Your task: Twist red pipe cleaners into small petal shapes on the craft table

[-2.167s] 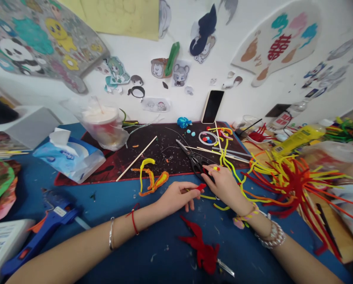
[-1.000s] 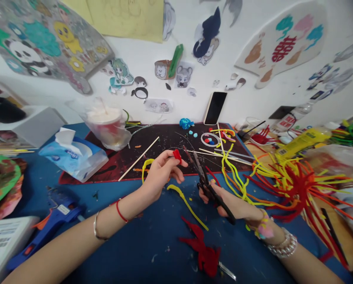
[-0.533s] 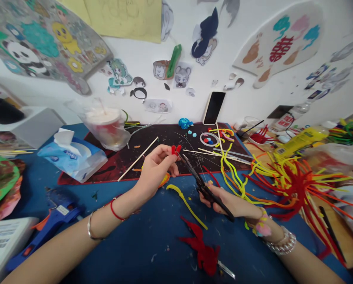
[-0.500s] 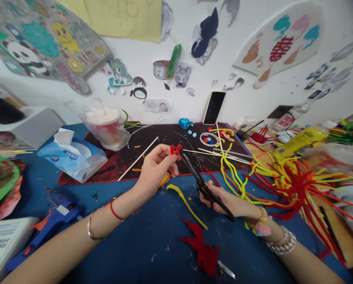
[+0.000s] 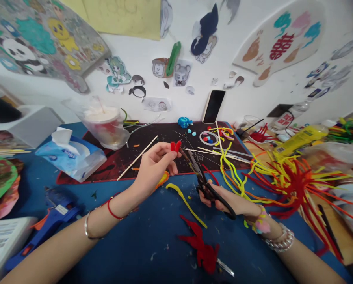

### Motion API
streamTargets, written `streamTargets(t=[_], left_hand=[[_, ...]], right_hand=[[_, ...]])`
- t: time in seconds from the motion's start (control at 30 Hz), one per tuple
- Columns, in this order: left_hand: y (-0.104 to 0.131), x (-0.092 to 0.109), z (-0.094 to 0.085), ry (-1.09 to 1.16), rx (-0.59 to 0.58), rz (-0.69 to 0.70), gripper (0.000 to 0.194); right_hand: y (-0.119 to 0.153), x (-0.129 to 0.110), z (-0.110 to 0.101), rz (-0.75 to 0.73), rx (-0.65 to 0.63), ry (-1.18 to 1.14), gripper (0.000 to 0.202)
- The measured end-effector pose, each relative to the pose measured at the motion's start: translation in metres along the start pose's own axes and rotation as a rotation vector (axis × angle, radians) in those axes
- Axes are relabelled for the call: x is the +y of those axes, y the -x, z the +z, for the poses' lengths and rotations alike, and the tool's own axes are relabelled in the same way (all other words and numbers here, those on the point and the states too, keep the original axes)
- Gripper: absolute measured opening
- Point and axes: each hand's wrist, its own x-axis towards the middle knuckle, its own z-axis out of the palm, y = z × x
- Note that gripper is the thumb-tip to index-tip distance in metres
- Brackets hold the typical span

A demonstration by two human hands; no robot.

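Between the thumb and fingers of my left hand (image 5: 155, 165) is a small folded piece of red pipe cleaner (image 5: 175, 146), its fuzzy ends pointing up. My right hand (image 5: 220, 197) grips black-handled scissors (image 5: 204, 179). Their blades are spread apart, tips just right of the red piece. Below, on the blue table (image 5: 129, 248), lies a bent yellow pipe cleaner (image 5: 188, 203). Nearer to me is a red fuzzy figure (image 5: 204, 248) with a metal clip (image 5: 225, 268) at its lower end. An orange fuzzy piece (image 5: 164, 179) is partly hidden behind my left hand.
At left stand a blue glue gun (image 5: 56, 209), a tissue pack (image 5: 73, 157) and a bagged cup (image 5: 102, 122). Red, yellow and orange pipe cleaners (image 5: 297, 181) spread at right. A phone (image 5: 214, 106) leans on the wall. Thin sticks (image 5: 138, 157) lie on the dark mat (image 5: 105, 136).
The scissor blades have opened wider in my right hand. My left hand still pinches the red piece, held almost in the same spot.
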Motion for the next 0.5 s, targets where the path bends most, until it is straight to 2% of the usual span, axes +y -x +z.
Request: streamTargets(t=[0.37, 0.5], left_hand=[[0.0006, -0.0007, -0.0001, -0.098, -0.022, 0.020, 0.011], [0.0027, -0.0034, -0.0009, -0.193, -0.032, 0.050, 0.010]], right_hand=[[-0.0019, -0.0029, 0.0024, -0.020, 0.004, -0.049, 0.053], [-0.0021, -0.0096, 0.0065, -0.045, -0.075, -0.178, 0.056]])
